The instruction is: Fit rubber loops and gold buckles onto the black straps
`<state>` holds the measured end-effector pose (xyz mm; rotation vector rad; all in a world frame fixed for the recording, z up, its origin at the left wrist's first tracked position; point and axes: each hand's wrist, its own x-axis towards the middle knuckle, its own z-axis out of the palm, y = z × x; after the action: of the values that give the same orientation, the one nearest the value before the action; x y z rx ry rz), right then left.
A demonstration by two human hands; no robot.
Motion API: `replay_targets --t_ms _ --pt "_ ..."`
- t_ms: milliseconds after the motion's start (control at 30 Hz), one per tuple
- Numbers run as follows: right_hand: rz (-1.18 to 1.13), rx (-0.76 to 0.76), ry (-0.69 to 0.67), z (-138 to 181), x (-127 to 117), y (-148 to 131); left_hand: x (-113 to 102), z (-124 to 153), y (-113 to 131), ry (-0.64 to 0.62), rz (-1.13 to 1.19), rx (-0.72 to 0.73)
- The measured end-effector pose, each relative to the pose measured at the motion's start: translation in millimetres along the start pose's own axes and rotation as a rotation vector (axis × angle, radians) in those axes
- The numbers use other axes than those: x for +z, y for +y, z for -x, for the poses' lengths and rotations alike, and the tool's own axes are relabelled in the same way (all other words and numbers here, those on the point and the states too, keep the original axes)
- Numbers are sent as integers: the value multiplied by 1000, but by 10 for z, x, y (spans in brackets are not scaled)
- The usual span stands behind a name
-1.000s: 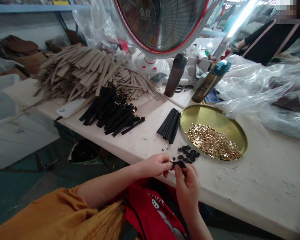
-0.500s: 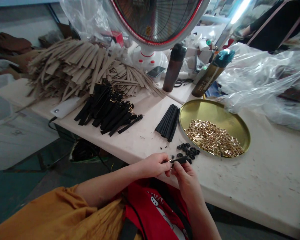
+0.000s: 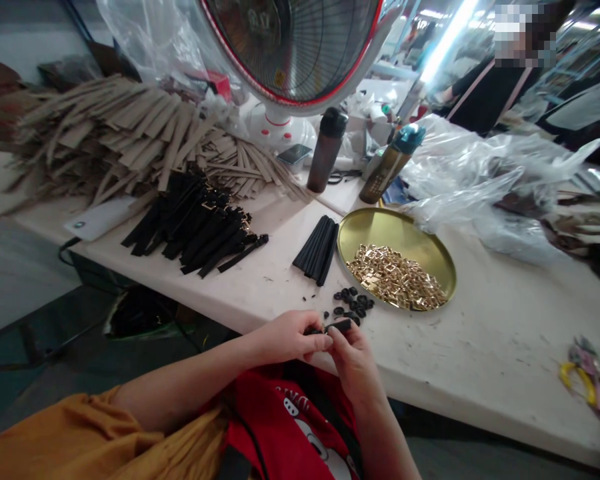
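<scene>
My left hand (image 3: 303,333) and my right hand (image 3: 349,348) meet at the table's front edge, both closed on one black strap (image 3: 341,325). Its end sticks out above my right fingers. A small glint of gold shows on it between the hands, mostly hidden by my fingers. Just beyond lie several small black loops (image 3: 353,301). Behind them is a neat bundle of flat black straps (image 3: 318,250). To the right a round gold tray (image 3: 447,257) holds a heap of gold metal buckles (image 3: 397,277). Black straps with gold buckles (image 3: 200,227) are piled on the left.
A large heap of beige strips (image 3: 110,140) covers the back left, beside a fan (image 3: 290,53). Two bottles (image 3: 326,150) stand behind the tray. Clear plastic bags (image 3: 470,173) lie at the back right. Pliers (image 3: 587,377) rest at the right. A person (image 3: 495,93) is in the background.
The view has swung to the right, bringing the pliers and more of the person in the background into sight. Both hands still hold the strap, and my fingers have drawn closer together.
</scene>
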<state>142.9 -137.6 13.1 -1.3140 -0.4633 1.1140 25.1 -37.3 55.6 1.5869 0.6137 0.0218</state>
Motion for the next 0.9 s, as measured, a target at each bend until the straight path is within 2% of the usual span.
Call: replay_targets --t_ms 167,300,400,533,633,767,900 --pt "343 -280 117 154 108 -62 4 1 -78 57 77 -11" --pt "450 -286 24 261 97 -39 7 66 -54 9 88 11" --pt "548 -278 -10 246 -84 -8 -29 100 -64 23 -78 74" --pt "756 -337 249 7 -531 -58 -119 31 -140 180 -136 24" --pt "979 -406 293 -261 -766 -156 -137 -72 -188 185 -80 -1" --pt "1421 -453 164 -567 -729 -260 -93 -193 -214 158 -26 -9" --pt "1786 -413 144 -752 -573 -298 -100 -260 -218 153 -31 -32"
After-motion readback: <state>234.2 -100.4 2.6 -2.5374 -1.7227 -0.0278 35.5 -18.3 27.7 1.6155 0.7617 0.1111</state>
